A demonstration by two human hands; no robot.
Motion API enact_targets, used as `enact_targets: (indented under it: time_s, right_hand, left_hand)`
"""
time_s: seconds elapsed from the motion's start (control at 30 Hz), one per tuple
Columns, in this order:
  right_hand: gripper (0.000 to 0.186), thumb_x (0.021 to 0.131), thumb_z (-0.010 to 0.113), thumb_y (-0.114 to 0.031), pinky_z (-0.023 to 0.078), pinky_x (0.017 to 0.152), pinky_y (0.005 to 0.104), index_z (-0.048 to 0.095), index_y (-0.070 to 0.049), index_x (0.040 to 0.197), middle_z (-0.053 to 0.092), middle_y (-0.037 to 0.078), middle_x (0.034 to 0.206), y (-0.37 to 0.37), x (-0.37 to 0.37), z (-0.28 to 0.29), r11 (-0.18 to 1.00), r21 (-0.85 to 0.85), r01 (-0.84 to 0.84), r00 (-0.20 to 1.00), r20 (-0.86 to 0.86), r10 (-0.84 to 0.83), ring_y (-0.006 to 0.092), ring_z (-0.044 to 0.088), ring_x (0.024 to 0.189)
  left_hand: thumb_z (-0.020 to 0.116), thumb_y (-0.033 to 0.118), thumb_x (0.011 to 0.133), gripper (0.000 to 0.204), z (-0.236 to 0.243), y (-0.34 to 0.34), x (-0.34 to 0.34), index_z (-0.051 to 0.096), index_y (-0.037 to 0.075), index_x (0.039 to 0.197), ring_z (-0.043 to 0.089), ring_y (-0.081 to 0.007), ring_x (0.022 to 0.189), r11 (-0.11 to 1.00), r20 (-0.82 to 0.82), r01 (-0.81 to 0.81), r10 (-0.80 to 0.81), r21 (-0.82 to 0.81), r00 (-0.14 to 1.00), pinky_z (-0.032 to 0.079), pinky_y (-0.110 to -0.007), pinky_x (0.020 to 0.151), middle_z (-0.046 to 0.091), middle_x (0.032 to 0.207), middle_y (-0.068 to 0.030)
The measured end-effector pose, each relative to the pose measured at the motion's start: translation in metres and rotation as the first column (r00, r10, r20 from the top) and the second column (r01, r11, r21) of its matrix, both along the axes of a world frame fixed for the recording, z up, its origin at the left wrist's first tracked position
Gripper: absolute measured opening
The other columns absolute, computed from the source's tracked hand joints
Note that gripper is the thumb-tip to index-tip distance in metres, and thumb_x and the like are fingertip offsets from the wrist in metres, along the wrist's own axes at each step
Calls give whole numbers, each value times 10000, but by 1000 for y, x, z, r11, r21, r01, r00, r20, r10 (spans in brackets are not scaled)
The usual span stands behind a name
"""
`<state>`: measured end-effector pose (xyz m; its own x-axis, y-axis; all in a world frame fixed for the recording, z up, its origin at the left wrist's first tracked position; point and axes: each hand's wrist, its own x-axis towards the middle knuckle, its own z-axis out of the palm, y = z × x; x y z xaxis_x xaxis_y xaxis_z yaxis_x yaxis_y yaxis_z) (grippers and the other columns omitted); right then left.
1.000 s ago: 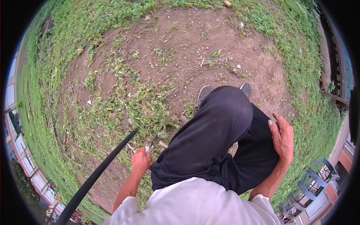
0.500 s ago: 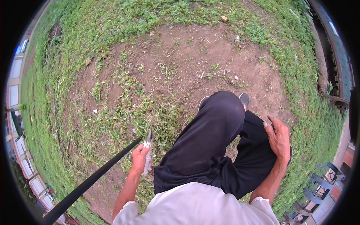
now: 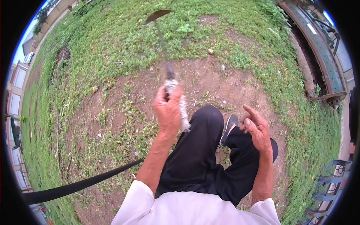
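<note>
My left hand (image 3: 167,114) is wrapped round the pale cloth-bound handle of a short hand hoe (image 3: 170,73). The hoe's thin shaft points ahead, and its dark curved blade is up at the top, over the green weeds (image 3: 123,41). Part of the handle is hidden by my fingers; its frayed lower end comes down beside my black-trousered knee (image 3: 206,120). Over the other leg hangs my right hand (image 3: 257,129), with its index finger stretched, the other fingers loosely bent, and nothing held.
Bare brown soil (image 3: 240,82) with scattered cut weeds (image 3: 127,144) lies in front of my legs. A black strap or pole (image 3: 93,182) crosses at lower left. At the right edge stand a long green metal machine part (image 3: 318,52) and curved metal bars (image 3: 326,195).
My left hand has moved up, forward and to the right with the hoe, raising its blade far ahead. My right hand has shifted left and slightly forward. The view has tilted upward.
</note>
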<state>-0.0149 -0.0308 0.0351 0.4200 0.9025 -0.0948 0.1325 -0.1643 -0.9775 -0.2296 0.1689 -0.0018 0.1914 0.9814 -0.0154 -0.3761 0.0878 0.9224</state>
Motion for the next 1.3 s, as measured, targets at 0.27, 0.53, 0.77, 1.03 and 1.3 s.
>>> enact_targets:
  time_s: [0.27, 0.53, 0.77, 1.03, 1.3]
  right_hand:
    - [880, 893, 756, -243, 514, 924, 354, 235, -51, 1576, 595, 149, 1231, 21, -58, 19, 980, 165, -115, 955, -254, 155, 215, 626, 1095]
    - [914, 833, 752, -22, 524, 961, 365, 226, -65, 1579, 593, 117, 1278, -2, -55, -20, 952, 294, -86, 863, -456, 219, 190, 615, 1129]
    - [921, 704, 642, 90, 539, 887, 335, 305, -65, 1547, 641, 65, 1111, -4, -49, -25, 978, 205, 37, 886, -460, 63, 164, 647, 1004]
    - [493, 776, 572, 17, 513, 737, 282, 522, 38, 1267, 635, 61, 986, 3, -47, -64, 915, 178, 362, 883, -381, -275, 132, 600, 859]
    - [196, 941, 634, -238, 423, 472, 273, 618, -55, 1011, 587, 11, 713, 18, -28, -93, 925, -343, 164, 879, -375, -294, 87, 521, 570]
  left_hand:
    - [760, 215, 905, 265, 37, -63, 87, 614, 7, 981, 519, -41, 682, 985, -53, 136, -131, 109, 990, 440, -247, 575, 602, 788, 18]
    - [769, 165, 883, 268, 15, -93, 84, 611, -9, 1013, 548, -49, 697, 972, -50, 230, -228, 39, 972, 473, -245, 592, 623, 820, -5]
    - [754, 131, 889, 244, 4, -98, 89, 643, -9, 1056, 601, -63, 718, 930, -79, 362, -357, 63, 931, 500, -249, 608, 672, 871, -28]
    - [755, 171, 883, 294, -26, -106, 97, 683, -41, 1074, 643, -119, 851, 839, -402, 513, -414, 180, 817, 528, -290, 741, 690, 946, -71]
    - [663, 292, 862, 277, -2, -47, 67, 711, 24, 907, 670, -432, 807, 398, -870, 909, -395, 126, 294, 535, -490, 725, 694, 854, -244]
